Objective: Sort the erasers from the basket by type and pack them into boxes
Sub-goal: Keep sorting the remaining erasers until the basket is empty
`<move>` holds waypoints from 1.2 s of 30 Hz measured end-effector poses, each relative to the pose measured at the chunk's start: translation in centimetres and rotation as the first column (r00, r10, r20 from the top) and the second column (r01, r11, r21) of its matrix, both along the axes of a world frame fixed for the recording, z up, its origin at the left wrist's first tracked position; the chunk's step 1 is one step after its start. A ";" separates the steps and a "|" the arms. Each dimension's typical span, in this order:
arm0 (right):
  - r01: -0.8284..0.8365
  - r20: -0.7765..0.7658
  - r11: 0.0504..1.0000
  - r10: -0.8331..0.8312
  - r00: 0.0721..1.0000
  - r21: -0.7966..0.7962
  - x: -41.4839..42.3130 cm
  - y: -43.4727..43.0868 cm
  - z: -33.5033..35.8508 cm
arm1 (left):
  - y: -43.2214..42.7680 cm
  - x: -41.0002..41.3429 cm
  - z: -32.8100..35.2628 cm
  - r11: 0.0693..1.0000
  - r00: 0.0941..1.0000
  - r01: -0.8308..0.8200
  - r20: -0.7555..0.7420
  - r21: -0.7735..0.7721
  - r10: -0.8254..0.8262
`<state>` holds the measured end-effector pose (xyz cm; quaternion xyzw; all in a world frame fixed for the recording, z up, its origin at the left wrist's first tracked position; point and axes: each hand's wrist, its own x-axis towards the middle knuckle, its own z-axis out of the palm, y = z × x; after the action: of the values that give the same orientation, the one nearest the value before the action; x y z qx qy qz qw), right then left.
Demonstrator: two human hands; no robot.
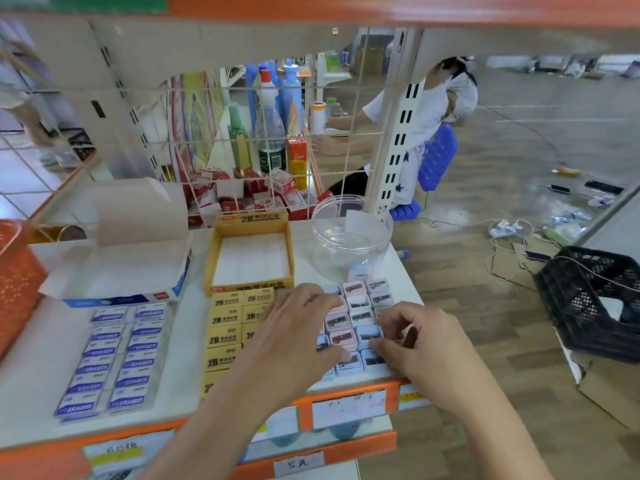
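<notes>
Three groups lie sorted on the white shelf (pixel 183 334). Blue-and-white erasers (pixel 114 355) form two columns on the left. Yellow 2B erasers (pixel 225 327) fill the middle. Pink and light-blue square items (pixel 360 303) form a grid on the right. My left hand (pixel 298 334) rests flat across the left side of that grid and the yellow column's edge. My right hand (pixel 419 344) has its fingertips on a light-blue piece (pixel 367 336) at the grid's right side. Behind stand an open blue-white box (pixel 121 268), an open yellow box (pixel 251 252) and a clear round jar (pixel 349 237).
An orange basket (pixel 17 278) stands at the left edge. A wire grid panel (pixel 242 140) closes the shelf's back, with bottles and red cartons behind it. A person in white sits beyond. A black crate (pixel 588 299) sits on the floor to the right, among cables.
</notes>
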<state>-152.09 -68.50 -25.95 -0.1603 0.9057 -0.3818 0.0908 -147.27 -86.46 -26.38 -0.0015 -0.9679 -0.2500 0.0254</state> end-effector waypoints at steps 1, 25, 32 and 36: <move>-0.001 0.001 1.000 0.001 1.000 0.005 0.1 0.0 0.1 | -0.1 0.0 -0.1 1.000 1.000 0.005 0.001 0.004 -0.005; -0.631 -0.465 0.768 0.600 0.651 0.108 7.3 -27.4 4.8 | -19.7 16.2 4.6 0.781 0.770 -0.622 -0.228 -0.058 0.596; -0.748 -0.437 0.635 0.738 0.513 0.195 11.5 -38.8 6.4 | -30.1 22.7 6.4 0.624 0.640 -0.768 -0.179 -0.142 0.747; -0.759 -0.164 0.455 0.887 0.431 0.465 12.8 -42.8 6.0 | -35.5 23.2 6.1 0.635 0.655 -0.724 0.019 -0.269 0.755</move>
<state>-139.34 -111.31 -19.96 -0.6423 0.7523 -0.0930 0.1133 -124.07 -121.98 -20.23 0.4087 -0.9051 -0.0994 0.0623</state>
